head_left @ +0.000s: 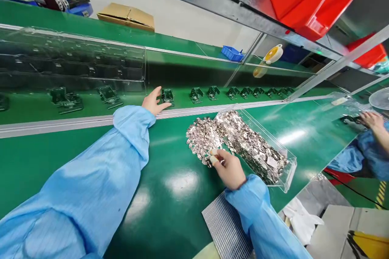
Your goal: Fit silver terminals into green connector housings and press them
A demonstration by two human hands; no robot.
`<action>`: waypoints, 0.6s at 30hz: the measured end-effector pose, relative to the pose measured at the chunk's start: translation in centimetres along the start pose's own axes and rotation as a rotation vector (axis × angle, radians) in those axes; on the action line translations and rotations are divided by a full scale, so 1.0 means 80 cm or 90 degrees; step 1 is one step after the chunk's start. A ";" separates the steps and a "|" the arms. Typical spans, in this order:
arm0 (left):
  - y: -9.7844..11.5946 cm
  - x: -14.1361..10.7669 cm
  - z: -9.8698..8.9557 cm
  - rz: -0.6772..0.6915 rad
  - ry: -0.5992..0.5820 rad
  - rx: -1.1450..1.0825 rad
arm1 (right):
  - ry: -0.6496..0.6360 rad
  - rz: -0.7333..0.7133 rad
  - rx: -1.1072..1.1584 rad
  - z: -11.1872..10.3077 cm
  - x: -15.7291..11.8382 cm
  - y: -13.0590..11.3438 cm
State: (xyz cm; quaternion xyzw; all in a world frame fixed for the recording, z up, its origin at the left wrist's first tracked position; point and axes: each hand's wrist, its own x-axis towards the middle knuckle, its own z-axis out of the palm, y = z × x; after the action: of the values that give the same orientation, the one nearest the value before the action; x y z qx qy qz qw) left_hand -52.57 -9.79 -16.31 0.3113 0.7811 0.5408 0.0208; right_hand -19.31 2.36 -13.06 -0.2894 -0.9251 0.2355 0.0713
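Right hand (230,168) pinches at silvery metal pieces (203,139) heaped out of a clear tray (273,158), center frame; open left hand (154,102) rests beside a dark fixture (167,96) on the green worktop (170,206). A careless knock could scatter the pile.

We can read no words, brands or numbers anywhere; the small white slip (272,162) among the metal parts (246,141) in the clear plastic tray (290,174) is unreadable.

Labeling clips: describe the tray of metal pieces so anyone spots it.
On the green workbench, find the person's right hand. The clear plastic tray lies just beyond it, the only one heaped with small shiny metal pieces.
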 end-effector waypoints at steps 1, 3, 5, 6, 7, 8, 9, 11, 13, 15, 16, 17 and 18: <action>-0.003 -0.011 -0.010 0.037 0.009 0.030 | -0.005 -0.002 -0.033 0.004 0.011 -0.005; -0.016 -0.038 -0.043 0.080 0.041 0.109 | -0.009 -0.011 -0.068 0.013 0.026 -0.011; -0.035 -0.065 -0.087 0.055 0.094 0.198 | -0.009 -0.021 -0.082 0.020 0.036 -0.015; -0.045 -0.076 -0.109 0.020 0.129 0.240 | -0.009 -0.025 -0.088 0.023 0.040 -0.016; -0.054 -0.085 -0.130 -0.021 0.168 0.275 | -0.009 -0.027 -0.091 0.025 0.043 -0.016; -0.061 -0.091 -0.148 -0.059 0.204 0.302 | -0.008 -0.028 -0.093 0.026 0.046 -0.016; -0.066 -0.094 -0.162 -0.093 0.233 0.318 | -0.009 -0.029 -0.093 0.026 0.048 -0.015; -0.071 -0.090 -0.174 -0.140 0.261 0.324 | -0.013 -0.025 -0.095 0.022 0.050 -0.013; -0.072 -0.077 -0.173 -0.166 0.266 0.317 | -0.006 -0.016 -0.085 0.013 0.046 -0.012; -0.073 -0.059 -0.168 -0.182 0.253 0.311 | 0.017 -0.011 -0.024 -0.003 0.031 -0.009; -0.073 -0.050 -0.167 -0.189 0.241 0.306 | 0.034 -0.012 0.030 -0.013 0.018 -0.007; -0.072 -0.041 -0.167 -0.198 0.226 0.297 | 0.056 -0.016 0.091 -0.023 0.001 -0.005; -0.072 -0.035 -0.169 -0.205 0.211 0.286 | 0.086 -0.019 0.150 -0.033 -0.018 -0.003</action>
State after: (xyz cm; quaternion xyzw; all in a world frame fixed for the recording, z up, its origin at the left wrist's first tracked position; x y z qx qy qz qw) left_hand -57.97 -23.71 -16.47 0.0882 0.9130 0.3880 -0.0905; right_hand -17.56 2.39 -10.62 -0.2804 -0.8883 0.3215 0.1704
